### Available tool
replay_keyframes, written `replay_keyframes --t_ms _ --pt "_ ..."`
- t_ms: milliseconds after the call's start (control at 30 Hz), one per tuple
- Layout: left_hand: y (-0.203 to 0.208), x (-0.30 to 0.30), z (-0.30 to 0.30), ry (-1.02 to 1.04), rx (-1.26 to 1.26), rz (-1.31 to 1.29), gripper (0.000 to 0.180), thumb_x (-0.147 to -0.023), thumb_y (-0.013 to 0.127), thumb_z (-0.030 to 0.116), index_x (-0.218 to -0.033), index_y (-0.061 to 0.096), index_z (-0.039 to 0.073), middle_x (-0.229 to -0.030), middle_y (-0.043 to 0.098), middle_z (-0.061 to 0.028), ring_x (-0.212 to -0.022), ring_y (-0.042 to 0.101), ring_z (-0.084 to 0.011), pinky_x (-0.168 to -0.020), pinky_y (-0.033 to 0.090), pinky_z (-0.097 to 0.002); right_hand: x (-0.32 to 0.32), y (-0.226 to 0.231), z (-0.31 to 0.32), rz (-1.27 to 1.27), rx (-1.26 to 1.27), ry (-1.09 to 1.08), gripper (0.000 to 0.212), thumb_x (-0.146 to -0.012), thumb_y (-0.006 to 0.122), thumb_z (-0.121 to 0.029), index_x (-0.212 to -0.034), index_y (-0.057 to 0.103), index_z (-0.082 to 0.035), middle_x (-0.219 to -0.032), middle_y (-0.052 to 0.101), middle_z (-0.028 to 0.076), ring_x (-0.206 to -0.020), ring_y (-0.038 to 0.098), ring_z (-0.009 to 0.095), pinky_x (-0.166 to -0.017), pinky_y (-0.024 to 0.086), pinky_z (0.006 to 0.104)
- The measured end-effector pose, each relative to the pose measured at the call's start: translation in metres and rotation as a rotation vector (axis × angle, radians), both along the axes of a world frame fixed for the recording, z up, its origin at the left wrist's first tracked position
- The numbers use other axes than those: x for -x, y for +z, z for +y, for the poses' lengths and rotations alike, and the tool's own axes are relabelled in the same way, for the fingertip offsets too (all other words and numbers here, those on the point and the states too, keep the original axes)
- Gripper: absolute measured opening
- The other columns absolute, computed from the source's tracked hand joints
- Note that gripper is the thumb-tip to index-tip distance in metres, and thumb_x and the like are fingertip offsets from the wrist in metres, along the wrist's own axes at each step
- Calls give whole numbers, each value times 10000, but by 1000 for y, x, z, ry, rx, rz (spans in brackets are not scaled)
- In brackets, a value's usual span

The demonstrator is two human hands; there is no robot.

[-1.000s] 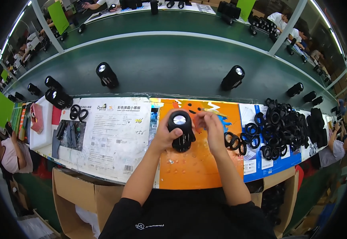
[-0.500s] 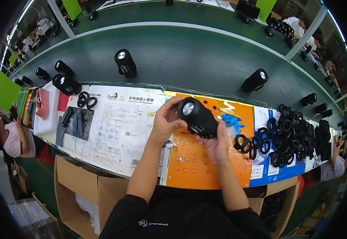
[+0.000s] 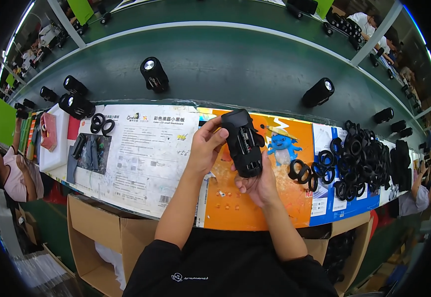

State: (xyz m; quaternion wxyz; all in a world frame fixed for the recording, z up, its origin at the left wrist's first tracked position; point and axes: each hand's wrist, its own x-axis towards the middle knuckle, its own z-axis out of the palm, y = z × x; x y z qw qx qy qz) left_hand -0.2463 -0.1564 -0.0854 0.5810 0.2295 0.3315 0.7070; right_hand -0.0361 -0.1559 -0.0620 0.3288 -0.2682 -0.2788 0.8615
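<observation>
A black cylindrical speaker (image 3: 243,143) is held above the orange board (image 3: 240,213), its long recessed side with a slot and small reddish parts facing up. My left hand (image 3: 207,149) grips its upper left end, thumb and fingers closed on the casing. Against the lower right end, my right hand (image 3: 259,187) has its thumb along the side and its fingers partly hidden underneath. Several black rubber rings (image 3: 302,173) lie just right of my right hand, beside a large heap of similar rings (image 3: 359,163).
Similar speakers stand on the green belt, including one at centre (image 3: 154,75) and one at right (image 3: 318,93). Two loose rings (image 3: 101,124) lie on the white printed board (image 3: 146,158). Cardboard boxes (image 3: 94,225) stand below the table edge. Other people sit at both sides.
Both hands have turned the speaker, so its silver round end no longer faces up and the recessed side shows. The view has shifted slightly.
</observation>
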Motion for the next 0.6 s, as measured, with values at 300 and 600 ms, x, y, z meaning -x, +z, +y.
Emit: replay_keyframes --t_ms 300,600 --pt "-3 -5 0 -78 -88 -33 463 -1093 776 196 -1473 649 -35 -1334 754 -94 -1219 723 -192 -1097 574 -335 -4 4 2 14 -70 -31 634 -1216 380 -585 -1438 565 -21 -1204 759 203 -842 803 270 -654 677 352" --pt "-20 -18 16 -123 179 507 376 -1157 671 187 -1466 645 -25 -1176 748 -106 -1033 758 -199 -962 617 -336 35 94 241 -1311 -1634 -94 498 -1051 773 -462 -1457 696 -185 -1245 704 243 -1192 703 412 -993 610 479"
